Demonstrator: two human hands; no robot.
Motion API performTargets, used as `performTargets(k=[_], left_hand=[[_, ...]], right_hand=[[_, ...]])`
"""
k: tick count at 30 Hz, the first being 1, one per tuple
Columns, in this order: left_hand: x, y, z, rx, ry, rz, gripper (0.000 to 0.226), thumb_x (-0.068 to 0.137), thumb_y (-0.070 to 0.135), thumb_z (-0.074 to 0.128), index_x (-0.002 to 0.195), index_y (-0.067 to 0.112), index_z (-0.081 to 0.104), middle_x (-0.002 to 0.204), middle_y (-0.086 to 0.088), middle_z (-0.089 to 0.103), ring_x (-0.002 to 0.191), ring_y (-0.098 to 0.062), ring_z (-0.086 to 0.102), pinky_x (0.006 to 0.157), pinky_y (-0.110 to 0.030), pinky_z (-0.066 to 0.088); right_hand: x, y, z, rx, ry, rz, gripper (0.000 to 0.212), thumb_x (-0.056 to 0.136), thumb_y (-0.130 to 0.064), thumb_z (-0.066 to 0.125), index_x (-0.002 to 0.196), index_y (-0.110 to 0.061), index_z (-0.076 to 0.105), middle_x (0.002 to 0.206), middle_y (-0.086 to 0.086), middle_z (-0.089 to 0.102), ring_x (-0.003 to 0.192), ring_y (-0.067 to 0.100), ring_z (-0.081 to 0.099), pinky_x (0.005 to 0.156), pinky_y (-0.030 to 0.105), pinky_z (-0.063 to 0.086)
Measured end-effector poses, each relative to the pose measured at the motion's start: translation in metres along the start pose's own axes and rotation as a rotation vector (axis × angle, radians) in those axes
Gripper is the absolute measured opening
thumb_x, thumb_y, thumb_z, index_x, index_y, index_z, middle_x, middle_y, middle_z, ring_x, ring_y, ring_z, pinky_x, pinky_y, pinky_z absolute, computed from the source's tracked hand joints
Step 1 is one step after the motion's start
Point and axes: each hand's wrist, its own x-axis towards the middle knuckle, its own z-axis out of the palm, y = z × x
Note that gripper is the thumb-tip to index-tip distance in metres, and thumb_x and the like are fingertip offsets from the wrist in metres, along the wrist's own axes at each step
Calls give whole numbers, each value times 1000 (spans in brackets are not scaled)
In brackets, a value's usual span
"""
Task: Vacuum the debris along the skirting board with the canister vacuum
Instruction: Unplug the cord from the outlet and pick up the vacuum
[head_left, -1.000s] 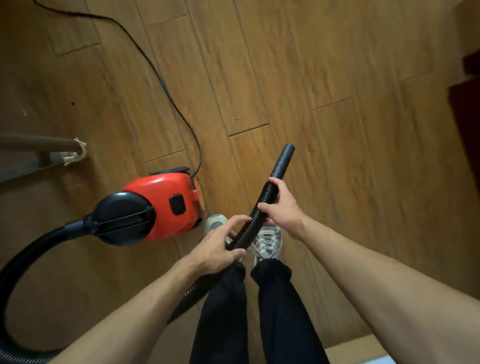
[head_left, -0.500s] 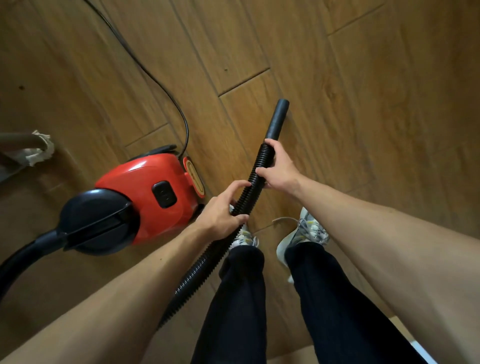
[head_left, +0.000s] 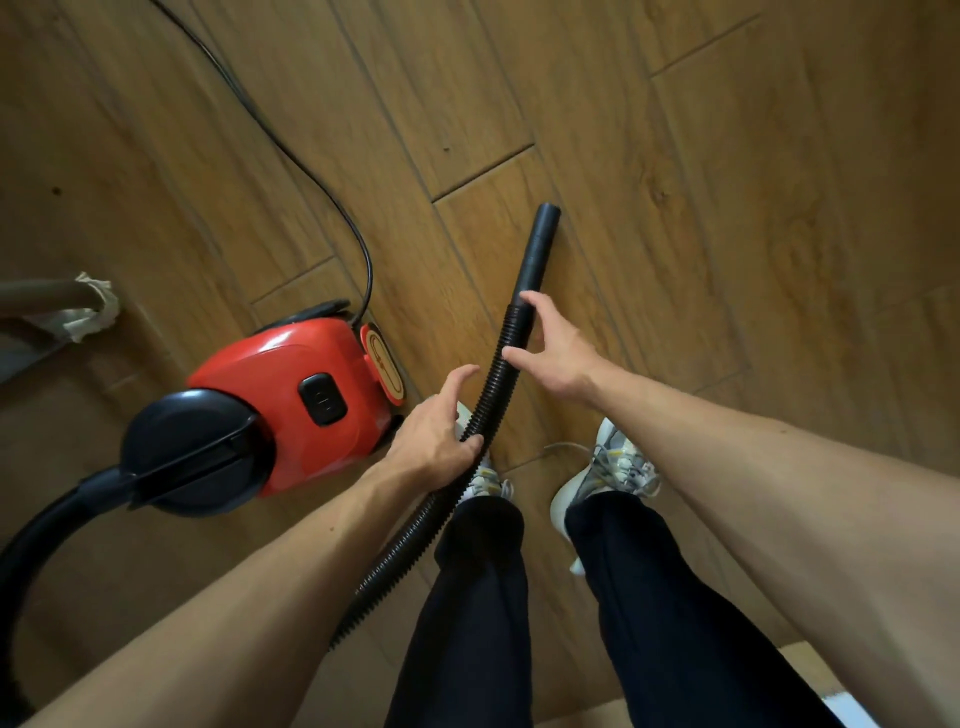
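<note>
Left hand (head_left: 434, 441) is spread loose. The thumb lies on the hose (head_left: 492, 379) and the fingers stick out straight, so it's not really gripping. Right hand (head_left: 561, 353) is about the same: wide open, with just the index tip and thumb tip touching the hose where the ribbed part meets the tube (head_left: 537, 249). Neither hand is clamped on, as far as I can tell.

The hose comes up from low left, passes between the hands, and ends in the tube, which points away and a bit right over the floor (head_left: 727, 208). The right hand is closer to the tube end and the left sits further back. So I'd guess the right one steers and needs a proper grip first.

The vacuum (head_left: 291, 395) sits just left of the left hand, with its cord (head_left: 332, 202) trailing off up-left. No skirting board or debris is in view.
</note>
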Motion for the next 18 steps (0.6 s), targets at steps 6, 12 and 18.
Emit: performTargets(k=[6,12,18], left_hand=[[-38,79,-80,39,65,-15,93,90,36,66,157,16,5,133,-21,51,123,-33,52,103,-33,41],[-104,181,-194,216,239,12,95,88,53,60,156,14,7,136,-21,46,124,-37,50,105,-45,44],[-205,292,-313,376,426,79,85,90,54,58,151,13,15,137,-18,44,119,-35,54,98,-46,50]], right_hand=[[-56,-69,-85,-304,-26,-26,75,90,-40,65,151,-33,21,136,15,48,126,35,50,104,43,42],[-134,-193,-200,-661,64,-129,77,93,-49,57,154,-33,12,140,11,41,124,37,52,100,45,45],[-246,-333,-308,-890,224,-251,79,94,-53,53,155,-31,8,142,10,40,127,34,50,100,46,46]])
